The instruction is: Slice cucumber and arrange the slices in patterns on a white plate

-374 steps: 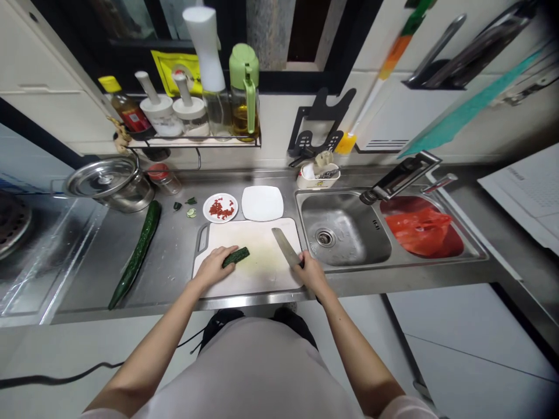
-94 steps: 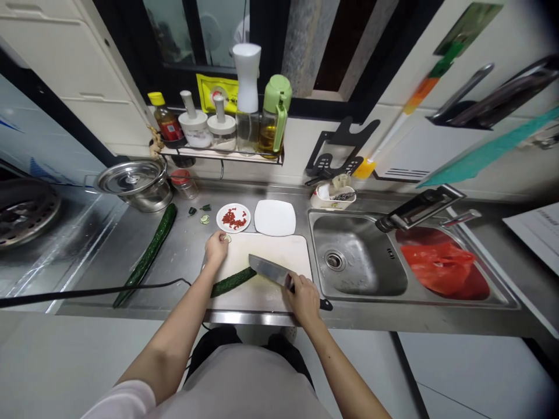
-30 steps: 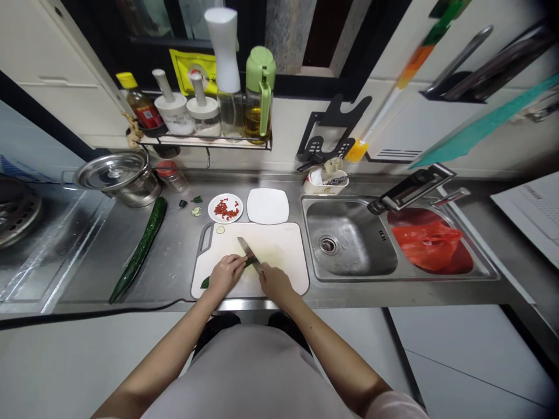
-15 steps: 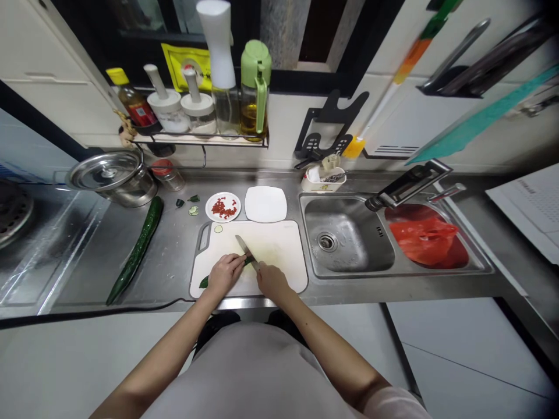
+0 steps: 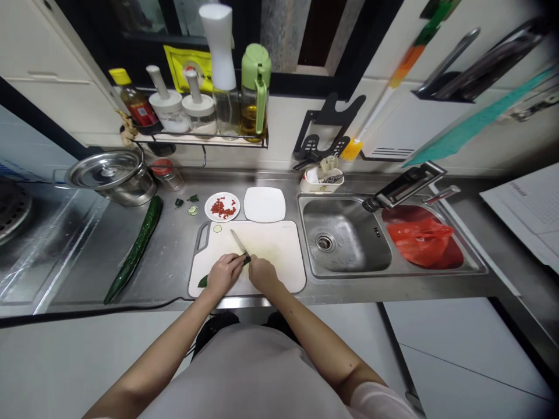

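Note:
My left hand [image 5: 224, 274] is closed over a piece of cucumber [image 5: 203, 281] on the white cutting board [image 5: 283, 256]; one dark green end shows left of the hand and a bit by the fingertips. In my right hand [image 5: 262, 274] is the handle of a kitchen knife [image 5: 238, 240], its blade slanting up and left across the cucumber. A pale cucumber slice [image 5: 217, 228] lies near the board's upper left corner. Behind the board stand a small plate [image 5: 208, 214] with chopped red pieces and a white square plate [image 5: 264, 203].
A whole cucumber [image 5: 135, 250] lies at the left, near a lidded steel pot [image 5: 126, 183]. Cucumber scraps [image 5: 193, 210] are on the counter. The steel sink [image 5: 349, 233] is at the right, with a red plastic bag [image 5: 419, 241] in its second basin. Bottles line a rack [image 5: 201, 139].
My right hand has moved slightly left with the knife, whose blade now reaches a little farther up and left. My left hand stays on the cucumber.

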`<state>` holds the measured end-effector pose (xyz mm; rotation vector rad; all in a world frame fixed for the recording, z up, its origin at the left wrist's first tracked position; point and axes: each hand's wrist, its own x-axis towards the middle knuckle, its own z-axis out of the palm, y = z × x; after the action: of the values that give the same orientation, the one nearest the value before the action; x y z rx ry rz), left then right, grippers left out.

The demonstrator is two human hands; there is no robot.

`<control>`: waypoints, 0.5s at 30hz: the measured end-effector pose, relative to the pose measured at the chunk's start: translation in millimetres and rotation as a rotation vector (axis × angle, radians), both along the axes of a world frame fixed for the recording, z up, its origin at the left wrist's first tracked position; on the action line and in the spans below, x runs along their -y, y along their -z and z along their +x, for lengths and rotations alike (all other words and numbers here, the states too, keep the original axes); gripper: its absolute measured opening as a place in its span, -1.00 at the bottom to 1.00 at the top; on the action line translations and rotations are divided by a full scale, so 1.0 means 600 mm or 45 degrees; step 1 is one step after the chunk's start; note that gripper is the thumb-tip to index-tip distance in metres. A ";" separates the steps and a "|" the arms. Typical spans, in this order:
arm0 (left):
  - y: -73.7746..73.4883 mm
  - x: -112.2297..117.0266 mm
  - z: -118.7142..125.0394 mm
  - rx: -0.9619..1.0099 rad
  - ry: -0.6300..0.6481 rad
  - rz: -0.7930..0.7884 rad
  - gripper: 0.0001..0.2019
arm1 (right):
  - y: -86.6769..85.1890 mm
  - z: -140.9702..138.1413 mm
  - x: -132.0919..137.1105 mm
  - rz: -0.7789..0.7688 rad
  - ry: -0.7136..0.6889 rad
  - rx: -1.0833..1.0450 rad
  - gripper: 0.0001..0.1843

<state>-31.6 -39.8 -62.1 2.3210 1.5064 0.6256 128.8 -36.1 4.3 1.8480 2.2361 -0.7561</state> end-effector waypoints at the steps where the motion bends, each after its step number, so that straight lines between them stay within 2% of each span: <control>1: 0.001 0.000 0.000 -0.003 0.001 0.009 -0.69 | 0.001 -0.003 -0.002 -0.002 -0.001 0.001 -0.69; 7: 0.004 -0.002 -0.002 0.026 0.004 0.076 -0.70 | 0.001 -0.002 0.004 -0.026 0.013 0.008 -0.68; 15: 0.011 -0.003 -0.003 0.040 0.009 0.092 -0.72 | -0.011 0.031 0.053 -0.170 0.040 0.082 -0.70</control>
<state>-33.5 -38.0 -68.9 2.3575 1.4850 0.7226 147.1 -68.2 11.0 1.8225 2.0686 -0.8177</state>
